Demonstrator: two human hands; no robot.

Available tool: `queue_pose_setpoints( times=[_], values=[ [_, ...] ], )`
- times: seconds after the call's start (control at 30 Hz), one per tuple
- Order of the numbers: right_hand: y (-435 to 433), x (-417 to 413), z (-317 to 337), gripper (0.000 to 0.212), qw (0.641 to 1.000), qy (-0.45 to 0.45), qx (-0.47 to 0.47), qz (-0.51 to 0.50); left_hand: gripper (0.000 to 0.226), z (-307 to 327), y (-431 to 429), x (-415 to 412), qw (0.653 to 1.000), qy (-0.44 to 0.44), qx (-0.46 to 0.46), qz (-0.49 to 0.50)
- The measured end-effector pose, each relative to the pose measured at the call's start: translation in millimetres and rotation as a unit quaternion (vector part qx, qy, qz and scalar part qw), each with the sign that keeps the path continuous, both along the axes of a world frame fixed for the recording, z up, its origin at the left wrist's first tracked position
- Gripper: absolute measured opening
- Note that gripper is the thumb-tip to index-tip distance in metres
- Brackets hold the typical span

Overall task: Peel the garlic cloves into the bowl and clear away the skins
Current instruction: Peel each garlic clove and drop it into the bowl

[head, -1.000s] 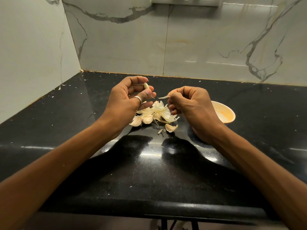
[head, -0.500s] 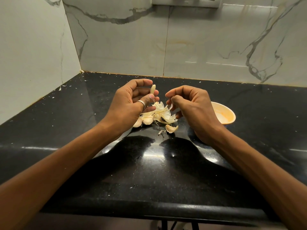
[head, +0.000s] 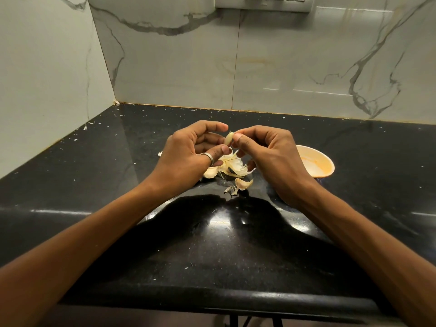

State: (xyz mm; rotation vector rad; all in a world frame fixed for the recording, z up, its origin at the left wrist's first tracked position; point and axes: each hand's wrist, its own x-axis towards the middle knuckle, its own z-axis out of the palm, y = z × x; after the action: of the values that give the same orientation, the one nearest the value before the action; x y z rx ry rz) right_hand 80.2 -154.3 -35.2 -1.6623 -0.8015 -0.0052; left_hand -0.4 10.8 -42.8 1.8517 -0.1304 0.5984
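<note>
A pale garlic clove [head: 228,139] is held upright above the counter between both hands. My left hand [head: 188,156], a ring on one finger, holds its lower end with thumb and fingers. My right hand [head: 266,152] pinches the clove's top between thumb and forefinger. Below the hands lies a pile of papery garlic skins [head: 232,166] with an unpeeled clove [head: 243,184] in front of it. A small cream bowl [head: 326,165] stands right of my right hand, partly hidden by it.
The black speckled counter [head: 165,244] meets marble walls at the left and back. A switch panel [head: 262,3] is on the back wall. Small white flakes are scattered near the back left corner. The counter's front edge [head: 212,300] is close to me.
My right hand dropped the strip of skin it pulled away and moved left to pinch the top of the clove. My left hand turned the clove upright.
</note>
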Motion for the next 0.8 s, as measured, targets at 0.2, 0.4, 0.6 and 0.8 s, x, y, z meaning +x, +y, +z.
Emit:
queue_pose_setpoints(
  times=[0.2, 0.4, 0.6, 0.8],
  values=[
    [-1.3, 1.7, 0.5, 0.013, 1.0, 0.013, 0.011, 0.015, 0.03, -1.8, -0.4, -1.0, 0.999, -0.022, 0.045, 0.003],
    [-2.5, 2.1, 1.6, 0.013, 0.998, 0.042, 0.025, 0.04, 0.028, -3.0, 1.8, -0.1, 0.999, -0.022, 0.044, 0.004],
    [-2.5, 2.2, 2.1, 0.012, 0.997, 0.06, 0.034, 0.046, 0.026, -4.2, 2.3, 0.6, 0.999, -0.023, 0.034, 0.003],
    [-2.3, 1.4, 2.5, 0.012, 0.995, 0.077, 0.042, 0.054, 0.026, -4.4, 3.2, 0.6, 0.999, -0.026, 0.033, -0.001]
  ],
)
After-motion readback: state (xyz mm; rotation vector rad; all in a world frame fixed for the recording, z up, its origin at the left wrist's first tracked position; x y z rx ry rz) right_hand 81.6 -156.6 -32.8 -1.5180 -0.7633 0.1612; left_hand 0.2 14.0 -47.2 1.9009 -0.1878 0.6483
